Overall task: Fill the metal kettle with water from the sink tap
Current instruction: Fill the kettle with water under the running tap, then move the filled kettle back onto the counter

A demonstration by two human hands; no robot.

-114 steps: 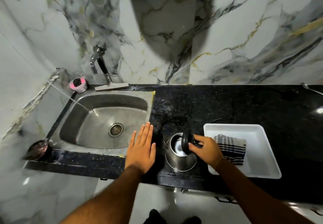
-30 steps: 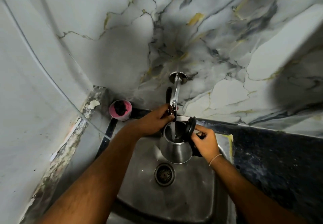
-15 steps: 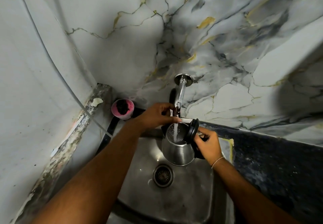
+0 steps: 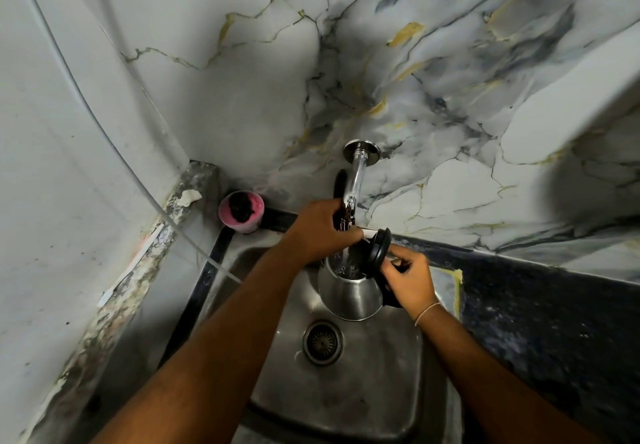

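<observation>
The metal kettle (image 4: 348, 296) hangs over the steel sink (image 4: 363, 391), held upright by its black handle in my right hand (image 4: 408, 279). Its black lid (image 4: 379, 251) is flipped open to the right. Water runs from the chrome tap (image 4: 356, 180) into the kettle's mouth, and water shows inside. My left hand (image 4: 318, 230) is closed around the tap's lower end and hides the spout and lever.
A pink cup (image 4: 241, 211) with something dark in it stands at the sink's back left corner. The drain (image 4: 322, 341) lies below the kettle. Black counter (image 4: 554, 322) runs to the right. Marble walls close in behind and on the left.
Since 3.8 s ago the kettle went from the counter to under the tap. In the last second water kept running into it, and both hands stayed almost still.
</observation>
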